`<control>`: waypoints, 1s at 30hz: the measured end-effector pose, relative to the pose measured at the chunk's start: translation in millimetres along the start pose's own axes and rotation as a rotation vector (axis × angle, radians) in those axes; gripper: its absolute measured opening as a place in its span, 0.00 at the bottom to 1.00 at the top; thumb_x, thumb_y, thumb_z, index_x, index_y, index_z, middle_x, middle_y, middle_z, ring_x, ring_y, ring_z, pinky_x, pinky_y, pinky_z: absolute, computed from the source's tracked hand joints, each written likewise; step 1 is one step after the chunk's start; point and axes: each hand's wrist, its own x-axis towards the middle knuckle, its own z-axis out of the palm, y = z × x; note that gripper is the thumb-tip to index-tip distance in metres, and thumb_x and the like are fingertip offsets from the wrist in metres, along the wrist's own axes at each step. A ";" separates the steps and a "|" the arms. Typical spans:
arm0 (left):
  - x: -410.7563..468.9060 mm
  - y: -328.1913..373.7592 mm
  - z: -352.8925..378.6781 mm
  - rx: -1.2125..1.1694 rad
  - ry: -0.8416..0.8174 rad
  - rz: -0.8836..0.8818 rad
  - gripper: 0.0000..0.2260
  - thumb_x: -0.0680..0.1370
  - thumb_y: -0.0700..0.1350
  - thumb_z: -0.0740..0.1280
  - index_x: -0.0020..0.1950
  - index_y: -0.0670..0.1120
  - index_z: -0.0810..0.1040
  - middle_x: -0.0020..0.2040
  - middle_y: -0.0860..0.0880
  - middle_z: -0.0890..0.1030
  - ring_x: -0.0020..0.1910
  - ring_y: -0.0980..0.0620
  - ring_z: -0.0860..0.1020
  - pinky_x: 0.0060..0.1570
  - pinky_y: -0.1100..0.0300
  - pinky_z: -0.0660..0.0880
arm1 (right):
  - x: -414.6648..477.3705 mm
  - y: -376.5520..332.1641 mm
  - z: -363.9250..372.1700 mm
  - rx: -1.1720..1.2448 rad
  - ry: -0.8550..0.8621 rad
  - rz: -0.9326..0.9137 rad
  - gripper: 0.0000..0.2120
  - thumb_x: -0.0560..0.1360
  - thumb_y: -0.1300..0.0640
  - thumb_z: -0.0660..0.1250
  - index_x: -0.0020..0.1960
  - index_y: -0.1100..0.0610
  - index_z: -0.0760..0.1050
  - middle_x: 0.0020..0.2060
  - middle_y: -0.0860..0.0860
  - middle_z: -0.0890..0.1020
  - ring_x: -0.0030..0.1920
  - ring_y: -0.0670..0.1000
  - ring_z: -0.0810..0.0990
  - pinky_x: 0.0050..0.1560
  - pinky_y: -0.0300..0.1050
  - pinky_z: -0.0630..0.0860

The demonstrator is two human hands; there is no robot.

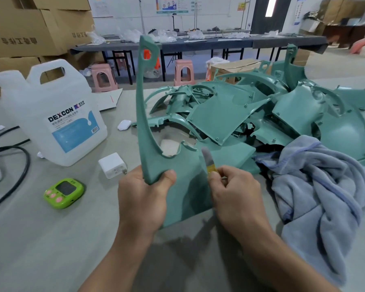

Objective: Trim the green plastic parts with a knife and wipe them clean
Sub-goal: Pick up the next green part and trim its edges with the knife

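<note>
Left of the upright part (188, 186), on the bench (51, 239), stand a jug (51, 114), a green timer (64, 192) and a white charger (112, 165). The left hand (143, 199) grips the part's lower left edge, thumb on its face. At the part's right edge the right hand (236, 197) pinches the yellow handle of the knife (208, 160). Its blade points up and is blurred, so contact with the part is unclear. Right of the part lie a pile (251, 110) of green parts and a cloth (325, 186), which covers the pile's near edge.
</note>
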 end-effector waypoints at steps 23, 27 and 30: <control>17.8 -4.4 -8.3 -0.488 -0.126 -0.262 0.15 0.58 0.34 0.71 0.39 0.49 0.88 0.46 0.41 0.87 0.50 0.39 0.85 0.53 0.43 0.81 | -5.5 -7.2 -1.1 0.520 -0.239 0.083 0.15 0.80 0.58 0.64 0.35 0.55 0.76 0.20 0.50 0.72 0.22 0.49 0.66 0.25 0.40 0.62; 22.7 -7.0 -11.3 -0.478 -0.113 -0.274 0.17 0.63 0.28 0.69 0.38 0.49 0.88 0.46 0.40 0.87 0.52 0.35 0.84 0.59 0.40 0.78 | -2.3 1.1 -6.0 0.435 -0.285 0.163 0.14 0.79 0.60 0.64 0.35 0.62 0.72 0.20 0.49 0.67 0.24 0.50 0.62 0.28 0.43 0.58; 24.2 -8.7 -12.4 -0.482 -0.112 -0.256 0.20 0.67 0.25 0.67 0.37 0.49 0.87 0.43 0.42 0.87 0.47 0.39 0.85 0.54 0.43 0.80 | -0.4 -2.6 -12.4 0.572 -0.273 0.195 0.18 0.78 0.64 0.63 0.30 0.58 0.74 0.20 0.49 0.66 0.21 0.48 0.59 0.26 0.40 0.57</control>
